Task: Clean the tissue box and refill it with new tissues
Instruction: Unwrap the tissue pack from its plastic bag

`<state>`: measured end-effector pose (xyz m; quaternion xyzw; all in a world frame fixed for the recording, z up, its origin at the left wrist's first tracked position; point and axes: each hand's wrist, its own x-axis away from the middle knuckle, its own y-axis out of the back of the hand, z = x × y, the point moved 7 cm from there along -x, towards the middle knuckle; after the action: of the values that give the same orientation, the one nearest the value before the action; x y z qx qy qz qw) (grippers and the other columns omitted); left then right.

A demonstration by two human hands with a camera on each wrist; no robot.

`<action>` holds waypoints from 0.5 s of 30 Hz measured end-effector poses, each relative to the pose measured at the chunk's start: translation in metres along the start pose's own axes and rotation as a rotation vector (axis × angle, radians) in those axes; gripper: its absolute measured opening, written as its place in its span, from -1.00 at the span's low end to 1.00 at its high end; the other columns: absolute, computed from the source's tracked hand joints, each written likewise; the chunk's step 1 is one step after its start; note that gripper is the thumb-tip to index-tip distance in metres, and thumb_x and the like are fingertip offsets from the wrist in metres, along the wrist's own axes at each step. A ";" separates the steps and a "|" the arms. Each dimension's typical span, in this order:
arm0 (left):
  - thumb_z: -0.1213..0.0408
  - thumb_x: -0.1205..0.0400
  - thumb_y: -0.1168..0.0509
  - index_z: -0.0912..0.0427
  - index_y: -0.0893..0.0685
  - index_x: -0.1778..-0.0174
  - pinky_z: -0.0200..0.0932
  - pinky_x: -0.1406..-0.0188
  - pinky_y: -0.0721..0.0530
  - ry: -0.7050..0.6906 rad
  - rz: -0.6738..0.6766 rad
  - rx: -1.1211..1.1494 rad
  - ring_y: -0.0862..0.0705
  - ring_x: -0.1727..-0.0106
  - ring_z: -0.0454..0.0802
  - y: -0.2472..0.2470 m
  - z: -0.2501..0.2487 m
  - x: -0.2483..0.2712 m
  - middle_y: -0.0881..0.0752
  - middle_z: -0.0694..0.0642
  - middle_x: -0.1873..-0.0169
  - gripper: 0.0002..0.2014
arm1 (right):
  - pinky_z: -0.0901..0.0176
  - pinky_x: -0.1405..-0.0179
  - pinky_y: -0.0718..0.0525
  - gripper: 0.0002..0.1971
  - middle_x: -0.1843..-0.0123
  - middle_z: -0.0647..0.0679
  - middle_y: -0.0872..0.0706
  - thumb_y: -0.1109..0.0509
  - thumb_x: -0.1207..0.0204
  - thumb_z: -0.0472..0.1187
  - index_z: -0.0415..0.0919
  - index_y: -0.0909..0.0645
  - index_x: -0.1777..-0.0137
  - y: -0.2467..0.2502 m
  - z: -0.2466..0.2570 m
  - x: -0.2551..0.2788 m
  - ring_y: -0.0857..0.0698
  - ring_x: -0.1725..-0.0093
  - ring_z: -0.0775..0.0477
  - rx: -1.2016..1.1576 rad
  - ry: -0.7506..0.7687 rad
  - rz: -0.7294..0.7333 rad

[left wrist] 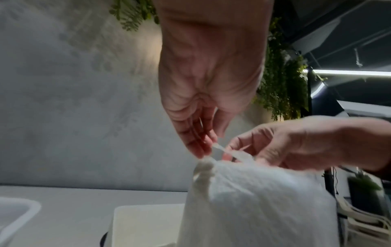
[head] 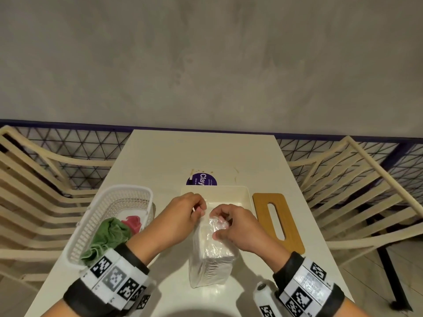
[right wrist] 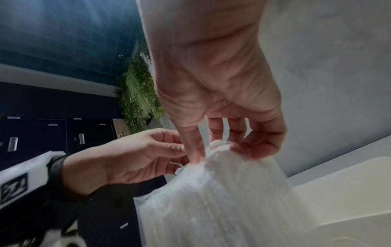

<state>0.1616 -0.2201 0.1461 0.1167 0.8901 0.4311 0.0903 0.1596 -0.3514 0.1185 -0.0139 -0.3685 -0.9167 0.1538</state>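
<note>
A pack of white tissues in clear plastic wrap point(head: 210, 255) stands on end on the white table point(head: 206, 154), just in front of the open cream tissue box point(head: 229, 194). My left hand point(head: 198, 208) pinches a thin strip of the wrap at the pack's top left corner point(left wrist: 220, 148). My right hand point(head: 220, 221) pinches the bunched wrap at the top of the pack point(right wrist: 220, 145). The wooden lid point(head: 278, 221) with its slot lies flat to the right of the box. In the wrist views both hands meet over the pack's top point(left wrist: 253, 200).
A white perforated basket point(head: 109, 220) at the left holds a green cloth point(head: 109, 234) and a red cloth point(head: 132, 221). A purple round sticker point(head: 201, 179) lies behind the box. A white spray bottle point(head: 263, 298) stands near my right wrist. Cream slatted chairs point(head: 357, 202) flank the table.
</note>
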 end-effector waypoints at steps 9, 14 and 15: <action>0.09 -0.24 -0.62 -0.28 -0.09 -0.45 -0.30 -0.12 -0.46 0.061 0.209 0.176 -0.48 -0.20 -0.13 -0.031 0.012 0.022 -0.48 -0.09 -0.28 0.00 | 0.19 0.05 -0.47 -0.87 0.33 0.25 -0.54 -0.55 -0.35 -0.22 -0.05 -0.74 0.11 -0.002 0.020 -0.004 -0.56 0.14 0.08 0.065 0.156 -0.032; 0.01 -0.25 -0.60 -0.23 -0.17 -0.48 -0.28 -0.21 -0.41 0.067 0.182 0.138 -0.44 -0.25 -0.17 -0.028 0.021 0.018 -0.46 -0.18 -0.22 -0.04 | 0.44 0.00 -0.57 -0.90 0.35 0.27 -0.74 -0.46 -0.44 -0.39 -0.18 -0.70 0.23 -0.001 0.017 -0.005 -0.67 0.19 0.33 -0.357 0.163 0.189; -0.03 -0.25 -0.59 -0.20 -0.23 -0.47 -0.28 -0.21 -0.42 0.059 0.184 0.123 -0.44 -0.25 -0.17 -0.028 0.020 0.019 -0.46 -0.20 -0.23 -0.09 | 0.37 -0.01 -0.59 -0.88 0.31 0.18 -0.73 -0.44 -0.46 -0.38 -0.16 -0.68 0.23 -0.001 0.013 -0.004 -0.67 0.19 0.24 -0.389 0.161 0.234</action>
<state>0.1455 -0.2163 0.1104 0.1907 0.9027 0.3852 0.0168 0.1621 -0.3401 0.1268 -0.0129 -0.1675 -0.9445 0.2823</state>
